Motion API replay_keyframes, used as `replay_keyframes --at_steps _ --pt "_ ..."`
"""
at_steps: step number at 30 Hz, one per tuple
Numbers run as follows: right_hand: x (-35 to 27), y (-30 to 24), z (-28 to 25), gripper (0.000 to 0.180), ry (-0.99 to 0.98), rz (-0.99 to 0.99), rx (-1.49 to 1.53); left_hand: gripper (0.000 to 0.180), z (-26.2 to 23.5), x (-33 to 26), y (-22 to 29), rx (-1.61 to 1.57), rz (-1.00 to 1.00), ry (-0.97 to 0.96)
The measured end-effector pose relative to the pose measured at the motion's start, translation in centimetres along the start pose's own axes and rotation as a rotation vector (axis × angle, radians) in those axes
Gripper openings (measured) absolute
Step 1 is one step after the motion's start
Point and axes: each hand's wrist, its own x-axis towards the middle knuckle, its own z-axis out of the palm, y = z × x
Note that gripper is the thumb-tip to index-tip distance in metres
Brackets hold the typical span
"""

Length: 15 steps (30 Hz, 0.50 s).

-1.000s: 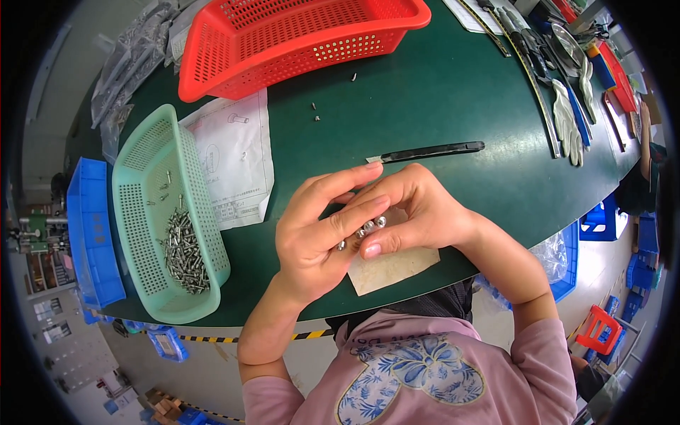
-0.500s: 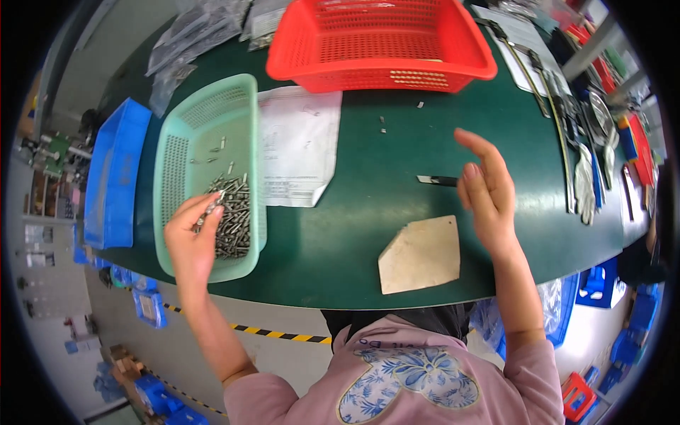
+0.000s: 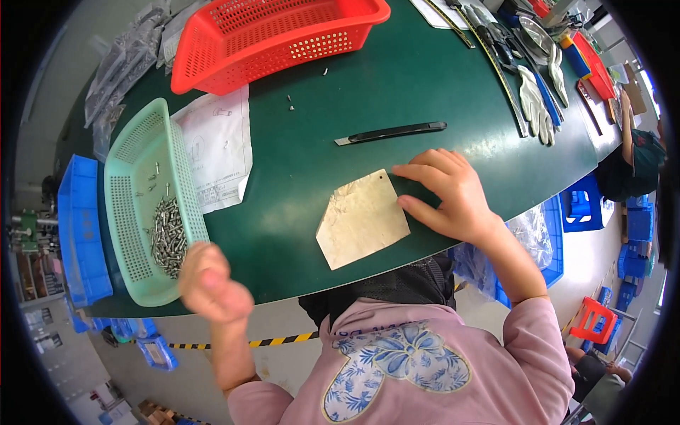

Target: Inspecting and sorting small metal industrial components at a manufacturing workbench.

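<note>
My left hand [image 3: 214, 283] is closed and raised at the near right corner of the pale green perforated basket [image 3: 145, 283]. Whatever its curled fingers hold is hidden. Inside the basket lies a pile of small silvery metal pins [image 3: 168, 237], a few of them scattered farther back. My right hand [image 3: 453, 197] is open, thumb and fingers apart, by the right edge of a cream, cut-cornered flat piece [image 3: 363, 221] with a small hole. Its fingertips are at that edge; whether they touch it I cannot tell. Beyond lies a black-handled utility knife [image 3: 397, 132], blade to the left.
A printed drawing sheet [image 3: 230, 152] lies beside the green basket. At the back stands a red basket [image 3: 283, 53], and at far left a blue bin [image 3: 85, 234]. White gloves [image 3: 537, 106] and several tools lie at the right. Tiny bits [image 3: 290, 108] dot the green tabletop.
My left hand has left the pin pile and come back toward the near edge, its fingers now curled in. The right hand has dropped to the cream piece. The whole view has turned.
</note>
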Motion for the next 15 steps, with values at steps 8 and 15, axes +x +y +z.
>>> replay_keyframes --at_steps 8,15 --pt "-0.9 -2.8 2.7 0.064 -0.016 0.328 0.372 0.043 5.1 -4.6 2.8 -0.220 -0.426 -0.334" --pt "2.7 -6.1 3.9 0.061 0.020 0.094 0.951 0.061 0.6 -3.7 3.0 -0.582 -0.644 -0.152"
